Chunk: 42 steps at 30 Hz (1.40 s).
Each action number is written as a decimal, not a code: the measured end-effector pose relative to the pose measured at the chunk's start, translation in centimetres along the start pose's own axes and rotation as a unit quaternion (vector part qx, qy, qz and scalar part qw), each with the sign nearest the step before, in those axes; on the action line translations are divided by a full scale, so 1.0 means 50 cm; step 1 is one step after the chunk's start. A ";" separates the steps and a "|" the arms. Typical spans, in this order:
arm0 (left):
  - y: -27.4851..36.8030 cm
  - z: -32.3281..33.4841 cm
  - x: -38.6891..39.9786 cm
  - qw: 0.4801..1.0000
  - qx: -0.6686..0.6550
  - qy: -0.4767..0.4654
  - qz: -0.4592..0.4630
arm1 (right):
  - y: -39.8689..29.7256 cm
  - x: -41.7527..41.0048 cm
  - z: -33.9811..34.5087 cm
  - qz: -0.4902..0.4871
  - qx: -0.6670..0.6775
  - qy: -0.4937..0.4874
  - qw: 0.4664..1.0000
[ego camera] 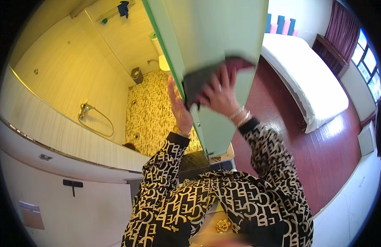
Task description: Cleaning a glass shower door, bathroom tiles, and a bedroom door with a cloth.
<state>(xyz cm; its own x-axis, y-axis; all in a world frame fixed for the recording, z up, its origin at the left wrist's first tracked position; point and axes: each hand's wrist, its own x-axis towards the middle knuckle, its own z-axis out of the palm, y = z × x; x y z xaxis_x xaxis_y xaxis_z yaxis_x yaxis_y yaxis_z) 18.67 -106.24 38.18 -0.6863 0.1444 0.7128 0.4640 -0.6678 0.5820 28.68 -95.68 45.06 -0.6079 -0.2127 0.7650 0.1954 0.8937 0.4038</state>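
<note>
A pale green door panel [215, 27] stands upright in front of me. My right hand [219, 89] presses a dark grey and maroon cloth [202, 80] against its face, fingers spread over it; cloth and fingers are blurred. My left hand [179, 108] is at the door's left edge, palm toward the panel, with its fingers pointing up on the bathroom side. Part of the cloth hangs by the edge near my left thumb. Whether my left hand touches the cloth cannot be told.
Left of the door lies a bathroom with a mosaic tile floor [150, 108], a hand shower [85, 109], a waste bin [136, 75] and a toilet [164, 63]. To the right are a bed with a white cover [307, 77], a dark red floor [301, 160] and a maroon curtain [343, 27].
</note>
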 end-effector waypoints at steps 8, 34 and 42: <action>-0.029 0.045 -0.032 0.991 0.116 -0.055 -0.027 | 0.007 -0.222 0.026 0.141 0.121 -0.148 0.971; -0.060 0.118 -0.059 0.986 0.158 -0.045 0.033 | 0.245 0.238 -0.193 0.197 0.017 0.263 0.944; -0.076 0.128 -0.055 0.974 0.203 -0.054 0.082 | 0.150 0.147 -0.149 0.024 -0.036 0.192 0.980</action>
<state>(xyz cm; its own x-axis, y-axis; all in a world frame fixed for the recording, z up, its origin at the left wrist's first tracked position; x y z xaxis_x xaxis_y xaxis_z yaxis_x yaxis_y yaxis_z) 22.38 -99.43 36.53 -0.5315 0.1499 0.8337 0.7612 -0.3471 0.5478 31.42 -93.47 57.43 -0.2655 -0.3168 0.9106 0.2795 0.8786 0.3871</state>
